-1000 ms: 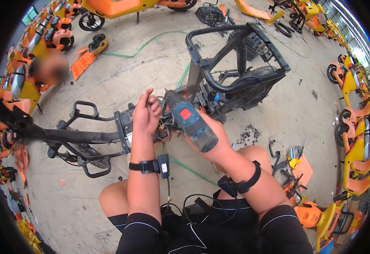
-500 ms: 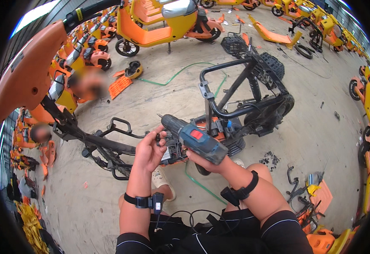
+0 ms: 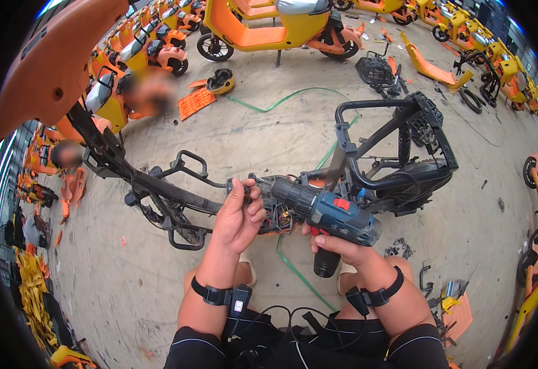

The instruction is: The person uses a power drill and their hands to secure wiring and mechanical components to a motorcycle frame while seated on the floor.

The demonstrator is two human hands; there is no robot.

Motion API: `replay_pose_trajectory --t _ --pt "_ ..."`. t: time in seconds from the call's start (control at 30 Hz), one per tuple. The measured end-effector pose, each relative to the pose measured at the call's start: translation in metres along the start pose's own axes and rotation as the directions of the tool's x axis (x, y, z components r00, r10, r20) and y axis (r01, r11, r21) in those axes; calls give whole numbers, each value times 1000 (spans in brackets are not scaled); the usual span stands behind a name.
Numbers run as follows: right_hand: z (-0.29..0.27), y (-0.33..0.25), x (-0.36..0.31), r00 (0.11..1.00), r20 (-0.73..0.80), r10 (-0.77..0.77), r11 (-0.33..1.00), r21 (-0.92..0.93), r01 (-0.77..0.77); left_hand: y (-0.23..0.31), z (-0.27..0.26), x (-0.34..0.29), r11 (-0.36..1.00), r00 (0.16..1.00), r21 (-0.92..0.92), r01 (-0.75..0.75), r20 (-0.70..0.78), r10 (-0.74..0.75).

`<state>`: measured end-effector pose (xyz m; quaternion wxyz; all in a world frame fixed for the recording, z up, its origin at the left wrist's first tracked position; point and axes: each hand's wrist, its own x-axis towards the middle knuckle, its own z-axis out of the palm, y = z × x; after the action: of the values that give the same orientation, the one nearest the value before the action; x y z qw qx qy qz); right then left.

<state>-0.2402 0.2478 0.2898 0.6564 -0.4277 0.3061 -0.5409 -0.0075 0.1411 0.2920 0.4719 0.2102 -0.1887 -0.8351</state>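
Observation:
My right hand is wrapped round the grip of a dark blue cordless drill, a finger at its red trigger. The drill's black chuck points left, toward my left hand. That hand is raised palm up with curled fingers, and something small and dark shows at the fingertips, too small to name. Below and beyond both hands lies a stripped scooter frame of black tubing. Its open middle shows wires and parts, partly hidden by the drill and my hands.
An orange front panel rises close at the upper left. A yellow helmet and an orange mat lie beyond the frame. Green strap crosses the floor. Small dark parts lie at right. Rows of yellow-orange scooters stand around.
My view has shifted, so the scene sits differently. The drill has turned more level and moved right, with its grip now showing. My left fingers have curled in closer around the small dark thing.

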Motion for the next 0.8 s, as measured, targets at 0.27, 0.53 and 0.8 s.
replay_pose_trajectory --t 0.27,0.53,0.8 --pt "12 5 6 997 17 78 996 -36 -77 9 -5 -2 996 999 85 -34 -35 37" --pt "16 11 5 997 45 64 993 -104 -59 11 -3 -6 998 998 37 -48 -32 49" --pt "23 15 6 999 11 51 995 -87 -50 16 -21 -2 978 995 187 -92 55 83"
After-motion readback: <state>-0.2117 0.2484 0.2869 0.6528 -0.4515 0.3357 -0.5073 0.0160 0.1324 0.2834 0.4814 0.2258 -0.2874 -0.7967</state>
